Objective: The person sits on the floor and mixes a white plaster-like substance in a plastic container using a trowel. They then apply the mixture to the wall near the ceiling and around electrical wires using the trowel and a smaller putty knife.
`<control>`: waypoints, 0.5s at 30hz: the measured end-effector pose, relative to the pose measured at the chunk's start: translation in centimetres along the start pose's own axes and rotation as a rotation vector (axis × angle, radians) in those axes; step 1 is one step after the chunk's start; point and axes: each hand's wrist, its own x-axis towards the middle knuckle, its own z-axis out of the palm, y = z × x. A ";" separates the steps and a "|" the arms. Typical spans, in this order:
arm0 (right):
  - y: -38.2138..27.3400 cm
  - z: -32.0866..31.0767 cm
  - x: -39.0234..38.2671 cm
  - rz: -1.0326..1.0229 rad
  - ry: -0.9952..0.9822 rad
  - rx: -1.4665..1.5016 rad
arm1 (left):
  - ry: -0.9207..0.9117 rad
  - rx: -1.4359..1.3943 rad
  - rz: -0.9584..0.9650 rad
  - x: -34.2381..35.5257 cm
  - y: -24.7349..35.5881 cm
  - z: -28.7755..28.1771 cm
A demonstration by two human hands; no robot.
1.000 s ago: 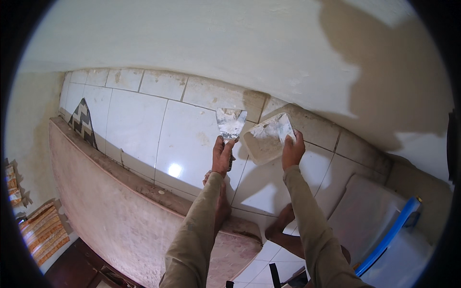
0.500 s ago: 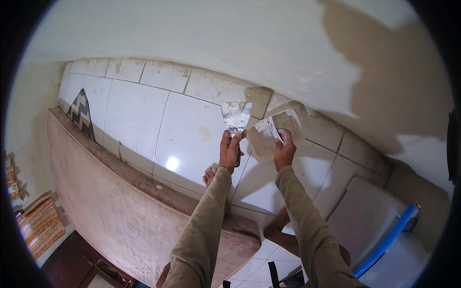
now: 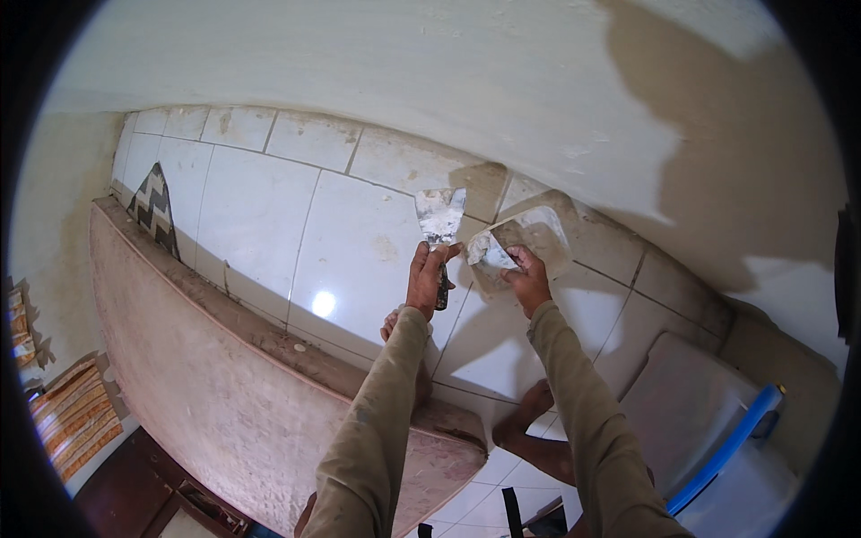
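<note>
My left hand (image 3: 427, 280) is closed around the dark handle of a putty knife (image 3: 439, 215). Its wide blade points away from me and is smeared with white paste. A finger of that hand reaches to the near left rim of a see-through plastic tub (image 3: 550, 235); whether it grips the rim I cannot tell. Over the tub, my right hand (image 3: 529, 278) pinches a small flat scraper (image 3: 488, 252) coated with white paste. The scraper's blade is tilted toward the tub's left side. My right fingers hide part of the scraper and the tub's inside.
A pale wall (image 3: 359, 63) rises beyond the white floor tiles (image 3: 251, 215). A stained mattress (image 3: 215, 359) lies at the left, with a zigzag-patterned piece (image 3: 155, 211) behind it. At the lower right stands a grey piece with a blue bar (image 3: 731, 448). My bare feet are below my hands.
The right hand has turned, so the scraper now lies flatter, its pasted face showing near the tub's left side. My left hand and its putty knife have hardly moved.
</note>
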 end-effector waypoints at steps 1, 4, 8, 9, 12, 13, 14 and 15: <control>-0.4 -0.2 -0.1 0.041 -0.014 0.023 | -0.001 0.002 -0.008 0.0 0.1 -0.1; -1.6 -0.7 -0.2 0.159 -0.068 0.054 | -0.021 0.041 -0.025 0.0 0.4 -0.7; -2.5 -1.8 0.2 0.315 -0.114 0.042 | -0.063 0.109 -0.036 -0.1 1.6 -0.6; -2.8 -1.8 0.2 0.335 -0.116 0.097 | -0.054 0.125 -0.030 -0.1 1.5 -0.9; -3.2 -2.4 0.3 0.380 -0.125 0.225 | -0.027 0.164 0.001 0.0 1.4 -1.4; -3.2 -2.7 0.3 0.385 -0.134 0.244 | -0.014 0.169 0.021 -0.2 1.3 -1.5; -3.4 -2.7 0.4 0.388 -0.149 0.267 | 0.004 0.179 0.045 -0.3 1.3 -1.9; -3.7 -2.8 0.4 0.396 -0.152 0.283 | 0.006 0.194 0.064 -0.3 1.3 -2.3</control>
